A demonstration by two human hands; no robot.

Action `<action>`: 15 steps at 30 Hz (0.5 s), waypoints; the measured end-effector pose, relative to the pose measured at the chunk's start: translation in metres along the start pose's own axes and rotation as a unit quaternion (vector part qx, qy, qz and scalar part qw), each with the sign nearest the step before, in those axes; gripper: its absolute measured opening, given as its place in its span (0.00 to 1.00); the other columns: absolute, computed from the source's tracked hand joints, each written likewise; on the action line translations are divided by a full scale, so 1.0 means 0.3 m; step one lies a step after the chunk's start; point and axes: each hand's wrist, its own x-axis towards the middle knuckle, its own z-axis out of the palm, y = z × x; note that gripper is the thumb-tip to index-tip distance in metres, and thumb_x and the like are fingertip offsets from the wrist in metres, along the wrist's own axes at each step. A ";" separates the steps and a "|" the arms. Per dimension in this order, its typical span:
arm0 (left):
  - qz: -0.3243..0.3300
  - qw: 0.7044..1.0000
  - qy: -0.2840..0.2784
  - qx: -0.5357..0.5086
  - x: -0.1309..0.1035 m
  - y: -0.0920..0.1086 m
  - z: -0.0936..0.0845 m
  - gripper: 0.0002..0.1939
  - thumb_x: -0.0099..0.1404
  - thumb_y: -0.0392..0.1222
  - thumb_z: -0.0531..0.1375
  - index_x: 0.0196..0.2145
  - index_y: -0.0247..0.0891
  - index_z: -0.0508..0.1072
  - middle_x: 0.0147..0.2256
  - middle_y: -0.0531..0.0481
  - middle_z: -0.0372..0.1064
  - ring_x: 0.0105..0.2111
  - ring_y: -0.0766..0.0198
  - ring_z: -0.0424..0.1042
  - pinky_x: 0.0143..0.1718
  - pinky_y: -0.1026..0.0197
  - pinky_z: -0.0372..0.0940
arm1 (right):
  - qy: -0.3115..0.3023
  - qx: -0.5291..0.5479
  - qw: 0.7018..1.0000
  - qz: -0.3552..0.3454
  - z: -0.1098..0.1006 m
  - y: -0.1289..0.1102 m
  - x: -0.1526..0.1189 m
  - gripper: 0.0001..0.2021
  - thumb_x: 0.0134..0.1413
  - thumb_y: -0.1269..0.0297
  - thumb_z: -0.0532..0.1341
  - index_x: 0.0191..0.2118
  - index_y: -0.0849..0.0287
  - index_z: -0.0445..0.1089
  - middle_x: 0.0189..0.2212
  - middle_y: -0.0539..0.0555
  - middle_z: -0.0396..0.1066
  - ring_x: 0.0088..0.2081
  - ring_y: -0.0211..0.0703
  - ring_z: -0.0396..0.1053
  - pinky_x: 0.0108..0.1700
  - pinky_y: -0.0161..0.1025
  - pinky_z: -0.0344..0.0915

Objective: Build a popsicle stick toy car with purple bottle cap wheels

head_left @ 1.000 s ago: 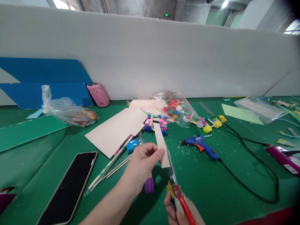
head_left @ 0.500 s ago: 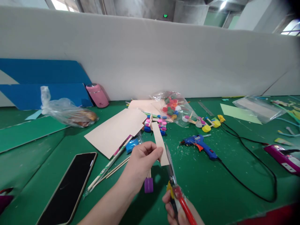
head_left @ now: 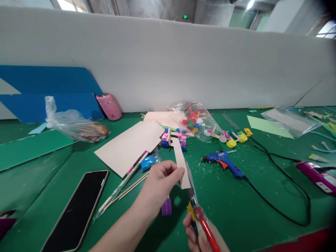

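Between thumb and fingers, my left hand (head_left: 164, 182) pinches a narrow cream paper strip (head_left: 179, 159), which points up and away over the table. My right hand (head_left: 201, 234) is wrapped round the red-handled scissors (head_left: 207, 229). The scissor blades point upward along the strip's right edge, close to its lower end. Just beyond the strip's far end lies a cluster of pink and blue wheel-like pieces with wooden sticks (head_left: 181, 137). A purple piece (head_left: 166, 207) sits on the table below my left hand.
A phone (head_left: 77, 213), thin sticks (head_left: 133, 186) and a large cream sheet (head_left: 128, 147) lie left. Right are a blue glue gun (head_left: 225, 162) with its cord and a purple power strip (head_left: 316, 176). A bag of coloured caps (head_left: 193, 120) and a pink flask (head_left: 109, 106) stand farther back.
My left hand and the paper strip have shifted slightly right and toward me. The scissors have barely moved.
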 end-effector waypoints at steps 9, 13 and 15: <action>0.005 1.000 0.001 -0.005 0.000 0.002 0.008 0.12 0.53 0.40 0.61 0.16 0.36 0.65 0.15 0.57 0.61 0.18 0.72 0.58 0.23 0.68 0.52 | -0.015 0.000 0.996 0.085 -0.029 0.031 0.072 0.31 0.14 0.34 0.64 0.19 0.59 0.64 0.11 0.44 0.53 0.16 0.29 0.52 0.15 0.27 0.44; 0.006 1.000 0.001 -0.011 0.000 0.005 0.011 0.12 0.53 0.39 0.61 0.16 0.36 0.66 0.15 0.57 0.62 0.18 0.72 0.58 0.23 0.68 0.52 | -0.009 -0.017 0.997 0.069 -0.032 0.061 0.099 0.33 0.09 0.30 0.60 0.16 0.58 0.60 0.09 0.43 0.50 0.14 0.29 0.49 0.14 0.28 0.42; 0.008 1.000 0.001 -0.014 -0.001 0.005 0.010 0.12 0.53 0.39 0.61 0.16 0.36 0.66 0.15 0.57 0.61 0.18 0.72 0.58 0.22 0.68 0.52 | -0.006 -0.024 0.997 0.067 -0.030 0.065 0.101 0.33 0.08 0.32 0.61 0.17 0.59 0.61 0.10 0.44 0.52 0.14 0.29 0.51 0.14 0.28 0.43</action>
